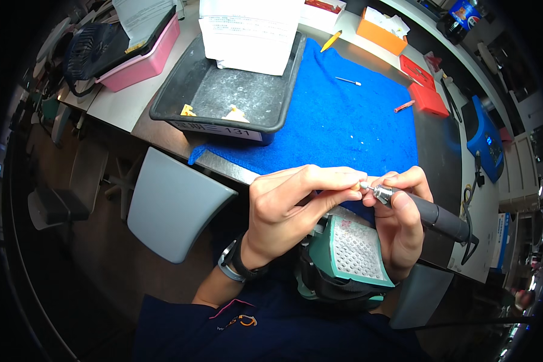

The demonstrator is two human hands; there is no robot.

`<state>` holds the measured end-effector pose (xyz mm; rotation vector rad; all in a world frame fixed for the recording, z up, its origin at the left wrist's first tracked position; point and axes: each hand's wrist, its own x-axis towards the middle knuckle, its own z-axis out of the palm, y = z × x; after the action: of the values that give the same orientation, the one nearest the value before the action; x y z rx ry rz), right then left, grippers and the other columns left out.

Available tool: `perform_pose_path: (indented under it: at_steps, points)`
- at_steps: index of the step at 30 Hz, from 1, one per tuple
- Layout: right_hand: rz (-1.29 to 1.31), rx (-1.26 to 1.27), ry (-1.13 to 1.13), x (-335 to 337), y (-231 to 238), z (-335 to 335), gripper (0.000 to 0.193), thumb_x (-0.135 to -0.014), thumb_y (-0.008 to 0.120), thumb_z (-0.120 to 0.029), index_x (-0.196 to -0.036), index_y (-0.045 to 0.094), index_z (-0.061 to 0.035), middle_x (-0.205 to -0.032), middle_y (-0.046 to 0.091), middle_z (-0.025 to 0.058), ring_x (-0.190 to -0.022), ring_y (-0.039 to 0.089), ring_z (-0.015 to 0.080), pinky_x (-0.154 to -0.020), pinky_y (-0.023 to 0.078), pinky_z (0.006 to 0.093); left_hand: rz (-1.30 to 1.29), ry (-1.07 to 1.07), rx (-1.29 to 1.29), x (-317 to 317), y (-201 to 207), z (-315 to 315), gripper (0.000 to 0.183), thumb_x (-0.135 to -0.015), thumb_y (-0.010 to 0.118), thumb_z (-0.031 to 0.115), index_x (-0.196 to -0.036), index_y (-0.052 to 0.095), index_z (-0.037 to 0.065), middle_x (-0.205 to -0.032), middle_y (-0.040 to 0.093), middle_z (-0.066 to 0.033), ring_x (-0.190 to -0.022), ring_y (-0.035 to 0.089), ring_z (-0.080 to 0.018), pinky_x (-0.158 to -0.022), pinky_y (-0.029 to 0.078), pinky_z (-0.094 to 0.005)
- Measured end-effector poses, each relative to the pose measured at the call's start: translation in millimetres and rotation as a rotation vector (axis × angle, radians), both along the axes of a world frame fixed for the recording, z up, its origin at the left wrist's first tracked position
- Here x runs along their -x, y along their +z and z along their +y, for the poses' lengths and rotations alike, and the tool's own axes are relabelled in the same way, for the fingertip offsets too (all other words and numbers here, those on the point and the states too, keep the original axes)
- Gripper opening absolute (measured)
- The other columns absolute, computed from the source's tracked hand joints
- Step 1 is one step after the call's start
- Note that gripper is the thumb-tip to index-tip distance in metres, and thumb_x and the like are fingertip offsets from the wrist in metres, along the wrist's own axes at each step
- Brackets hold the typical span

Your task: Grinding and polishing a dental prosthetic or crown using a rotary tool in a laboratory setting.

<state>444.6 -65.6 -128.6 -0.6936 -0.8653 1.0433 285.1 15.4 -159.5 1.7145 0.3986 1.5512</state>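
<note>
My left hand (295,202) pinches a small yellowish piece (356,186) between thumb and fingertips. It is too small to name and partly hidden by the fingers. My right hand (401,232) is closed around a dark grey rotary handpiece (434,215) with a silver collar, held much like a pen. The handpiece's tip points left and meets the yellowish piece, or comes very close to it. Both hands are together over the near edge of a blue towel (368,130). Below them sits a green-framed part with a pale perforated panel (356,250) and a dark strap.
Left of the towel stands a black tray (163,108) with a paper sheet (253,36) and yellowish pieces. A pink tray (142,63) is further left. A yellow pencil-like stick (330,41), a thin bur (348,81), red cases (428,101) and a blue control box (484,139) lie around.
</note>
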Motion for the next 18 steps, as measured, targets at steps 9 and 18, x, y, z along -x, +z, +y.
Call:
perform_pose_path:
  at_steps: [9, 18]
  points:
    - [-0.002, 0.012, -0.018, 0.8, 0.8, -0.2, 0.013, -0.095, 0.059, 0.001, -0.107, 0.059, 0.0045, -0.098, 0.072, 0.0237, -0.093, 0.072, 0.0274, -0.093, 0.056, 0.0415, 0.029, -0.052, 0.020, 3.4, 4.5, -0.5, 0.023, -0.084, 0.083, -0.009, -0.103, 0.072, -0.001, -0.099, 0.080, -0.0197, -0.094, 0.080, -0.0263, -0.079, 0.066, -0.0344]
    - [0.021, -0.027, 0.026, -2.3, -1.9, 1.3, 0.014, -0.097, 0.060, -0.003, -0.109, 0.058, 0.0045, -0.098, 0.071, 0.0241, -0.098, 0.072, 0.0298, -0.095, 0.056, 0.0433, 0.054, -0.044, 0.028, 5.8, 6.9, -1.8, 0.023, -0.085, 0.082, -0.008, -0.105, 0.072, -0.002, -0.100, 0.080, -0.0197, -0.092, 0.080, -0.0235, -0.075, 0.065, -0.0302]
